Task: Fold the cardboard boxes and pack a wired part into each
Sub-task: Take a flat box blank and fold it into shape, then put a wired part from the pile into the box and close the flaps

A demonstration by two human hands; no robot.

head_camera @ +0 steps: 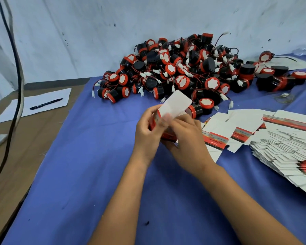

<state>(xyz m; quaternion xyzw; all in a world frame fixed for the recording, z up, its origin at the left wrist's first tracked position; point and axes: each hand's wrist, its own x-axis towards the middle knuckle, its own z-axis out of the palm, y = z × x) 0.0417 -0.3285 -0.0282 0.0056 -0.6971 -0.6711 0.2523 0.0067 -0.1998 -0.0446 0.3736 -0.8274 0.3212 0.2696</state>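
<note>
Both hands meet over the blue cloth [99, 156]: left hand [147, 131] and right hand [187, 138] grip one half-folded box [173, 106], white flap sticking up. Thin card, light, creases easily, so hold by the side edges. Flat boxes [286, 142] to the right number dozens, wired parts [175, 71] maybe a hundred, too tangled to count.

Box [173, 106] in my hands: thin card, matt white inside, red print outside. Flat boxes [288, 149] same card, print slightly glossy. Parts pile [175, 71]: black and red smooth plastic, white paper-like faces, plastic-coated wires. Table cloth [95, 174] blue, matt woven. Paper sheet [42, 110] matt; pen [46, 103] glossy black plastic.
</note>
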